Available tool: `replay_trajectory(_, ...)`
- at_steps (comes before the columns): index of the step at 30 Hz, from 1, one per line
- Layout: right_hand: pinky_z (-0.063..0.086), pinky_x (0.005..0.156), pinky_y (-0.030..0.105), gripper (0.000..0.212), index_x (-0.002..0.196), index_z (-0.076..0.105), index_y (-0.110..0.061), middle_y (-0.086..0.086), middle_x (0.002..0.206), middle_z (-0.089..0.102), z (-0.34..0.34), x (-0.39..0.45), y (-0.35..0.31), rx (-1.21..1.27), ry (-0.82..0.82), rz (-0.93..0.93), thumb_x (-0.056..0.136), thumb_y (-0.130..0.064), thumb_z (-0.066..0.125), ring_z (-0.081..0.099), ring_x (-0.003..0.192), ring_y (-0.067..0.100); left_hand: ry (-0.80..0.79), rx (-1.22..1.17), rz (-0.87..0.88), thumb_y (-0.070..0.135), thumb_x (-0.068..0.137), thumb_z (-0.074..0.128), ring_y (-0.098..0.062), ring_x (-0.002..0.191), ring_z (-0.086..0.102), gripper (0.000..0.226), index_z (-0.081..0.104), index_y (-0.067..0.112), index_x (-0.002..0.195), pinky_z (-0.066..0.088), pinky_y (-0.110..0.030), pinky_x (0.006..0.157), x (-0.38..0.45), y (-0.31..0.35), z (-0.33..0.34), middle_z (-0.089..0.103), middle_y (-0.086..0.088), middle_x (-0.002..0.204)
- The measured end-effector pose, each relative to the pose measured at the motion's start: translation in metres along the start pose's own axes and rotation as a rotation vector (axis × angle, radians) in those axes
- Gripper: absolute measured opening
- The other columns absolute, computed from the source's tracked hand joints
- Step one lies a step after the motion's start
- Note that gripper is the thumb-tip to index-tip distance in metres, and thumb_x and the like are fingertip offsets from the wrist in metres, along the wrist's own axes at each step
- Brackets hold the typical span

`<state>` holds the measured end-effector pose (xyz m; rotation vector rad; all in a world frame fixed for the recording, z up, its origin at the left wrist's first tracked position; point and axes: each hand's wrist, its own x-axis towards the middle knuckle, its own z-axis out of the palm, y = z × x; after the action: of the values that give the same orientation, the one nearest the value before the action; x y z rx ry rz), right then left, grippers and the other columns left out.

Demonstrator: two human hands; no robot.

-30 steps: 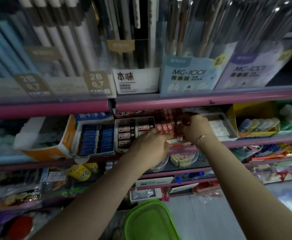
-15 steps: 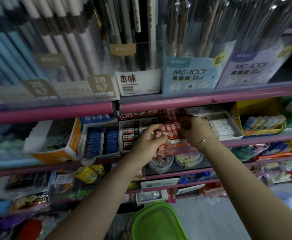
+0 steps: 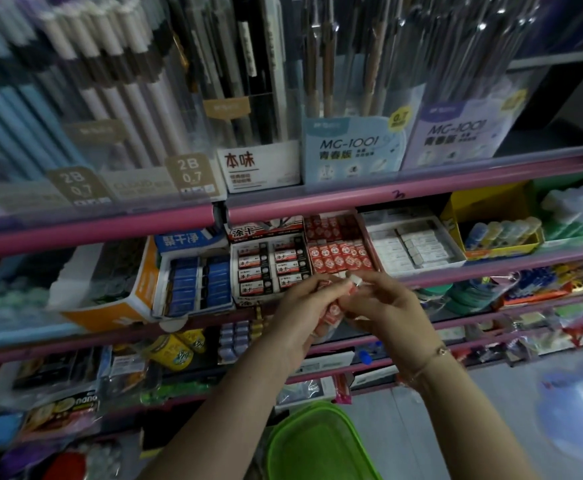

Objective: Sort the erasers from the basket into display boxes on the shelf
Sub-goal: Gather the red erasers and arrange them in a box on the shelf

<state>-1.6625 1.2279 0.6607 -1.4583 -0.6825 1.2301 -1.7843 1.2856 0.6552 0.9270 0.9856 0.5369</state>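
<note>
Right now your left hand (image 3: 304, 306) grips a bundle of red-wrapped erasers (image 3: 331, 311), fingers curled round them, just below the shelf edge. Your right hand (image 3: 383, 306) pinches one small eraser (image 3: 354, 284) at its fingertips, touching the bundle. Both sit in front of the red display box (image 3: 338, 251), already packed with erasers. Green basket (image 3: 317, 445) waits below.

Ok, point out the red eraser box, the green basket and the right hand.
red eraser box (image 3: 338, 252), head view, on the packed erasers inside
green basket (image 3: 314, 441), head view, on its rim
right hand (image 3: 387, 306), head view, back of hand
</note>
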Motion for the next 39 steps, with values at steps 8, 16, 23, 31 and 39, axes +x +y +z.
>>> replay_trajectory(8,0.058,0.069,0.032,0.026,0.085,0.061,0.002,0.025,0.082,0.067,-0.03,0.004,-0.009,0.157,-0.078,0.008,0.061,-0.001,0.072,0.068,0.07,0.028,-0.081,0.097,0.055,0.021,0.084,0.069,-0.013,0.066,0.063,0.01,0.072,0.02,0.093,0.045,-0.019,0.046,0.009,0.008,-0.01,0.071,-0.002,0.084)
replay_trajectory(16,0.044,0.054,0.018,0.016,0.071,0.058,-0.013,0.003,0.067,0.065,-0.026,0.05,-0.001,-0.506,0.524,-0.319,0.075,-0.005,0.07,0.058,0.059,0.015,0.243,1.421,0.628,0.046,0.09,0.058,-0.019,0.092,0.065,0.04,0.056,0.027,0.125,0.055,-0.036,0.075,0.057,0.025,-0.002,0.055,0.005,0.13)
replay_trajectory(23,0.046,0.073,0.034,0.022,0.101,0.069,-0.004,0.014,0.089,0.063,-0.011,0.073,0.018,-0.955,0.427,-0.522,0.079,-0.006,0.066,0.057,0.085,0.034,0.179,1.439,0.587,0.045,0.093,0.052,-0.021,0.113,0.059,0.047,0.052,0.02,0.133,0.052,-0.036,0.089,0.066,0.009,-0.009,0.04,0.008,0.147)
replay_trajectory(31,0.039,0.081,0.037,0.023,0.101,0.07,-0.008,0.013,0.094,0.064,-0.009,0.073,0.006,-1.29,0.276,-0.493,0.085,-0.01,0.053,0.052,0.094,0.034,0.159,1.231,0.55,0.04,0.09,0.061,-0.012,0.123,0.051,0.043,0.056,0.027,0.131,0.043,-0.029,0.101,0.062,0.01,-0.012,0.043,0.014,0.144)
replay_trajectory(39,0.047,0.072,0.02,0.026,0.107,0.063,-0.015,0.004,0.094,0.057,-0.006,0.039,-0.004,-0.708,0.3,-0.388,0.085,-0.003,0.056,0.057,0.082,0.023,-0.031,-0.146,0.12,0.004,0.095,0.045,-0.016,0.077,0.063,0.029,0.062,0.006,0.119,0.048,-0.029,0.074,0.027,0.015,-0.005,0.068,-0.009,0.088)
